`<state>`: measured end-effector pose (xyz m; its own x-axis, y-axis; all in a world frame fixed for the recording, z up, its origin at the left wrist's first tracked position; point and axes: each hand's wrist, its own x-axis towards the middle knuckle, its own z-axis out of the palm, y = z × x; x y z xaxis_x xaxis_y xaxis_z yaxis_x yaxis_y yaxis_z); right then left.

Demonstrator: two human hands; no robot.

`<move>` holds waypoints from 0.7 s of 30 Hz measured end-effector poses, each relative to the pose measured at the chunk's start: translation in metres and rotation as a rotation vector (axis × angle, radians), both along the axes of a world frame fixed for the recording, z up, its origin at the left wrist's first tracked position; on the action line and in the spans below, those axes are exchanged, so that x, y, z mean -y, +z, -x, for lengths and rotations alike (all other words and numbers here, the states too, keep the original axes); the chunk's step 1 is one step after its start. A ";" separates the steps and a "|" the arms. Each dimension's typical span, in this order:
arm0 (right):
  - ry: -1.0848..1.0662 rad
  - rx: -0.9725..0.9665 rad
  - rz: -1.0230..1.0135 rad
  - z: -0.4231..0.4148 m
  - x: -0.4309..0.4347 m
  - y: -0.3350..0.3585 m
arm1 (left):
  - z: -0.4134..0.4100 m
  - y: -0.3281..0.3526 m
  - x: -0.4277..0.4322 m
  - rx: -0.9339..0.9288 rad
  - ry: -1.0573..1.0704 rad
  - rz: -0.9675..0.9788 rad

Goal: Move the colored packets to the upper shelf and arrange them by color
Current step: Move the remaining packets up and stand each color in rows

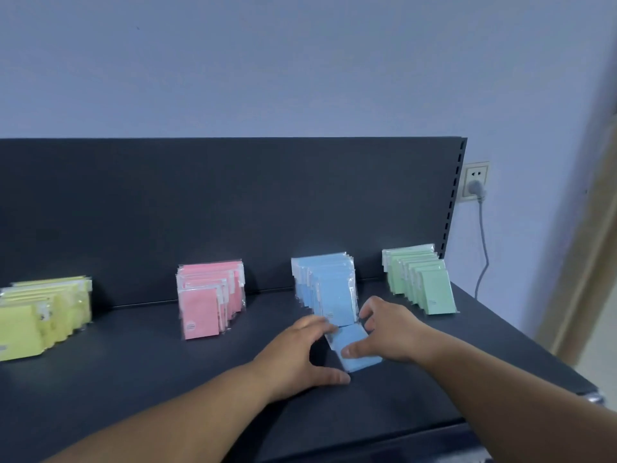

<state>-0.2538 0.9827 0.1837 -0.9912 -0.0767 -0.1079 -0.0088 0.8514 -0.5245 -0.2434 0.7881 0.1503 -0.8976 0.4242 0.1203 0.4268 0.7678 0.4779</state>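
Note:
Four rows of packets lean against the dark back panel on the black shelf [133, 362]: yellow packets [40, 315] at the left, pink packets [208, 297], blue packets [329, 285] and green packets [420, 280] at the right. One loose blue packet [350, 342] lies tilted in front of the blue row. My left hand [300, 355] holds its left edge between fingers and thumb. My right hand [387, 332] grips its right side, thumb on top. The hands hide part of the packet.
A wall socket [474, 180] with a grey plug and hanging cable sits right of the shelf's slotted upright [455, 195]. The shelf's right corner [591, 392] and front edge lie near my right forearm. Pale wall rises behind.

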 end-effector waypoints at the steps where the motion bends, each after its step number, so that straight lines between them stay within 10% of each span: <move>1: -0.005 0.007 0.015 0.001 -0.001 -0.001 | 0.000 0.000 -0.004 0.012 0.003 0.012; 9: -0.002 0.043 0.313 0.004 -0.003 0.007 | 0.002 0.008 -0.013 -0.080 0.093 0.098; 21: 0.066 -0.122 0.448 0.025 -0.012 -0.010 | 0.014 0.024 -0.030 -0.172 0.373 -0.392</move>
<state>-0.2786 0.9944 0.1736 -0.9860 -0.1523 0.0676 -0.1400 0.5370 -0.8319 -0.2574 0.8186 0.1744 -0.9317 -0.0240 0.3625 0.2574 0.6606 0.7053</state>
